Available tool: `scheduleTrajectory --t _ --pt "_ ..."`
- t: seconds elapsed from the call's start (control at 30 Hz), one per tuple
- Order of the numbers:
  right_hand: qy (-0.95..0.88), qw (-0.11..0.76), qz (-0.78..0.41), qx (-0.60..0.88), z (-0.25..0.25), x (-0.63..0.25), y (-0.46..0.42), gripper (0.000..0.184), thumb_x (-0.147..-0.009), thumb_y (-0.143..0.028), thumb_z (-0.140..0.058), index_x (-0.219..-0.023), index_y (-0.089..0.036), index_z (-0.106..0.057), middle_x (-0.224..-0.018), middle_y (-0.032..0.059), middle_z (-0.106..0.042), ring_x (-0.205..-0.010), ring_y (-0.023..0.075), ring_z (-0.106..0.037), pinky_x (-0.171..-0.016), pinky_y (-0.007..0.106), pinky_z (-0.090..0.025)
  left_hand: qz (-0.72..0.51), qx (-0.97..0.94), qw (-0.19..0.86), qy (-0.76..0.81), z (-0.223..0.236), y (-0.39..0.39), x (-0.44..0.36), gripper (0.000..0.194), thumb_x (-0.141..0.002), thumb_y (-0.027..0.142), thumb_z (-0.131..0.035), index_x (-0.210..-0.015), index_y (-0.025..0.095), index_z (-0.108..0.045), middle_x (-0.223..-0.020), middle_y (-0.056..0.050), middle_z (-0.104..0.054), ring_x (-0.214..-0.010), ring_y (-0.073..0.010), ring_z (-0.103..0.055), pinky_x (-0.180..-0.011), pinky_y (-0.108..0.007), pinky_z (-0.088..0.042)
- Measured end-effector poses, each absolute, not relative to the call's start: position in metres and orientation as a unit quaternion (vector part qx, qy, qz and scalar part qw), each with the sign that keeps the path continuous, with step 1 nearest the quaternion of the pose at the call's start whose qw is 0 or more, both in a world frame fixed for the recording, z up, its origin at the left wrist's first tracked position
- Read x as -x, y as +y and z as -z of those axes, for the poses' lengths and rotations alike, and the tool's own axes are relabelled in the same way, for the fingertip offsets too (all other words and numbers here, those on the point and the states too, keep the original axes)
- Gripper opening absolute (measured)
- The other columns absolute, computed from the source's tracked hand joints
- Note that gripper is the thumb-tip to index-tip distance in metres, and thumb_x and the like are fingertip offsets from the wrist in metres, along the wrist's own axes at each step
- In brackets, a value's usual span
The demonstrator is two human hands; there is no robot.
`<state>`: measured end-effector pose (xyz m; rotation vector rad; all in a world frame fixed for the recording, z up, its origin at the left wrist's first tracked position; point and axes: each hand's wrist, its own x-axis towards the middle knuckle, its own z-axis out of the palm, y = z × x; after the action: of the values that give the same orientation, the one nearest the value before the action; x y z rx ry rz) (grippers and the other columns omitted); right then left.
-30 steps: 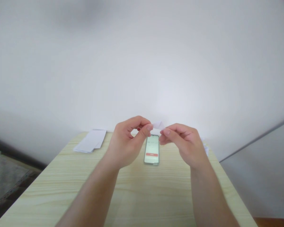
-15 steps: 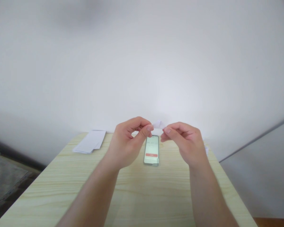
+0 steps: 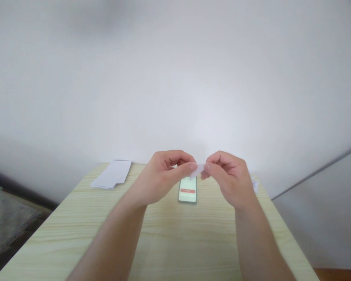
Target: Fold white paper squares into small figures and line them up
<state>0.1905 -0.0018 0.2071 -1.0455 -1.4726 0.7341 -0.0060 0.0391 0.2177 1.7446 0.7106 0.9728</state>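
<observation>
A small piece of white paper (image 3: pixel 197 170) is held in the air above the table, its lower left corner hanging down. My left hand (image 3: pixel 167 175) pinches its left side between thumb and fingers. On the right, my right hand (image 3: pixel 228 174) pinches the other side. Only the middle of the paper shows between the fingertips; the rest is hidden. Behind and below it, a phone (image 3: pixel 187 195) lies face up on the table, its screen lit with a red bar. The paper and my left hand cover the phone's upper part.
A stack of white paper sheets (image 3: pixel 112 175) lies at the back left of the light wooden table (image 3: pixel 190 242). More white paper (image 3: pixel 254 185) lies at the back right, partly behind my right hand. A white wall (image 3: pixel 175 78) stands right behind the table.
My left hand has moved slightly right and down, closer to my right hand. The paper has come lower and nearer, and now covers the phone's top. My right hand has barely moved.
</observation>
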Motion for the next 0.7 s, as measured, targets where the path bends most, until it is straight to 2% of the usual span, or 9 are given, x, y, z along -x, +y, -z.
scheduleTrajectory --t 0.13,0.27,0.5,0.7 --pt "-0.626 0.564 -0.32 0.433 -0.2081 -0.1885 -0.0026 0.016 -0.092 -0.03 -0.068 -0.08 -0.02 -0.069 -0.072 0.0015 -0.072 -0.069 0.0163 -0.067 -0.066 0.03 -0.053 -0.396 -0.714 0.503 0.283 -0.2186 0.0406 0.0072 0.022 -0.094 0.034 -0.065 -0.083 0.016 -0.071 -0.071 -0.002 -0.061 -0.067 -0.0125 -0.053 -0.063 -0.026 -0.045" --pt "-0.627 0.564 -0.352 0.406 -0.2072 -0.1871 -0.0022 0.018 -0.091 -0.038 -0.072 -0.086 -0.021 -0.071 -0.076 0.0026 -0.073 -0.073 0.0176 -0.068 -0.07 0.033 -0.055 -0.43 -0.67 0.54 0.273 -0.2136 0.0461 0.0087 0.021 -0.092 0.035 -0.068 -0.083 0.016 -0.071 -0.07 -0.003 -0.063 -0.065 -0.0136 -0.057 -0.061 -0.027 -0.049" --pt "-0.622 0.559 -0.386 0.391 -0.2056 -0.1867 -0.0029 0.015 -0.089 -0.036 -0.076 -0.091 -0.021 -0.072 -0.083 0.0028 -0.074 -0.076 0.0173 -0.068 -0.073 0.033 -0.056 -0.427 -0.621 0.611 0.243 -0.2146 0.0459 0.0067 0.019 -0.092 0.032 -0.068 -0.082 0.016 -0.072 -0.071 -0.004 -0.065 -0.067 -0.0145 -0.06 -0.06 -0.027 -0.05" --pt "-0.615 0.568 -0.409 0.364 -0.2071 -0.1871 -0.0023 0.015 -0.088 -0.035 -0.078 -0.091 -0.021 -0.072 -0.08 0.0022 -0.074 -0.075 0.017 -0.069 -0.071 0.032 -0.056 -0.419 -0.596 0.645 0.233 -0.2185 0.0424 0.0048 0.019 -0.091 0.032 -0.068 -0.08 0.016 -0.071 -0.072 -0.006 -0.067 -0.065 -0.0157 -0.062 -0.058 -0.029 -0.05"
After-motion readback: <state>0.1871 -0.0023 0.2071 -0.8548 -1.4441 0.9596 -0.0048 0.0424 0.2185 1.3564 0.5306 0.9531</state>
